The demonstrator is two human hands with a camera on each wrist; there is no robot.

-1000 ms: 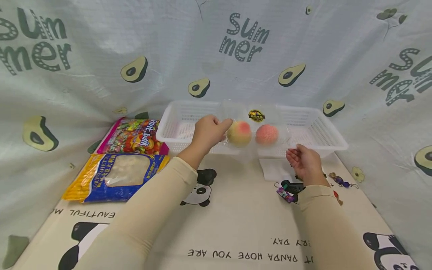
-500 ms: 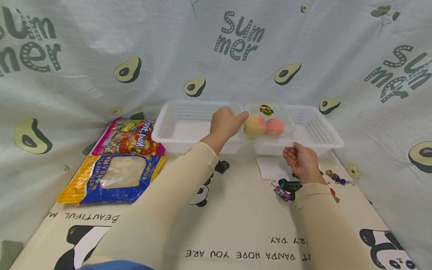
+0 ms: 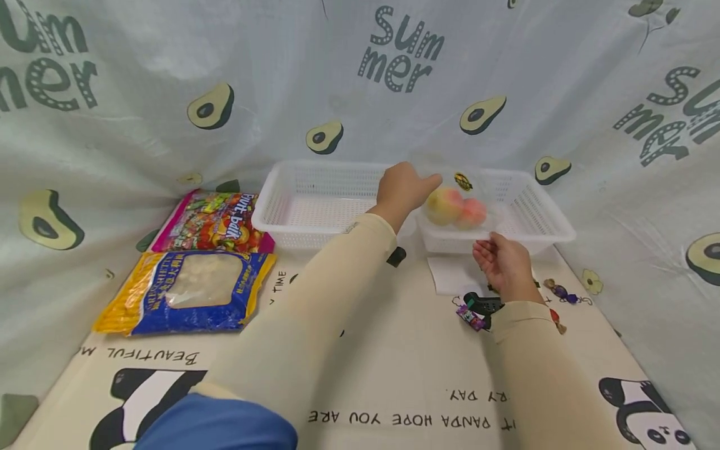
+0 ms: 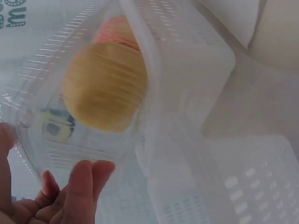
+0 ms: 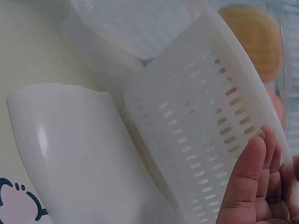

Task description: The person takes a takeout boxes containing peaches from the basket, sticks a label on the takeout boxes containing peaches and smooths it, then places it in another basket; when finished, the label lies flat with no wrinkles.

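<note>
My left hand [image 3: 417,187] pinches the left edge of a clear plastic box [image 3: 457,203] that holds two peaches, one yellowish [image 3: 441,205] and one pink [image 3: 474,212]. The box hangs low inside the right white basket [image 3: 540,215]; whether it touches the bottom I cannot tell. In the left wrist view the clear box [image 4: 56,116] and its yellow peach [image 4: 105,86] sit above my fingers [image 4: 84,184], beside the basket rim [image 4: 187,60]. My right hand [image 3: 490,253] lies open, palm up, just before that basket's front wall [image 5: 201,130].
A second white basket [image 3: 315,206] stands to the left. Two snack bags, one pink [image 3: 216,220] and one blue and yellow [image 3: 185,290], lie at the left. A white paper [image 3: 452,278] and small wrapped candies [image 3: 472,315] lie near my right wrist.
My left hand has carried the peach box forward and to the right, from before the baskets into the right basket. My right hand has stayed almost where it was.
</note>
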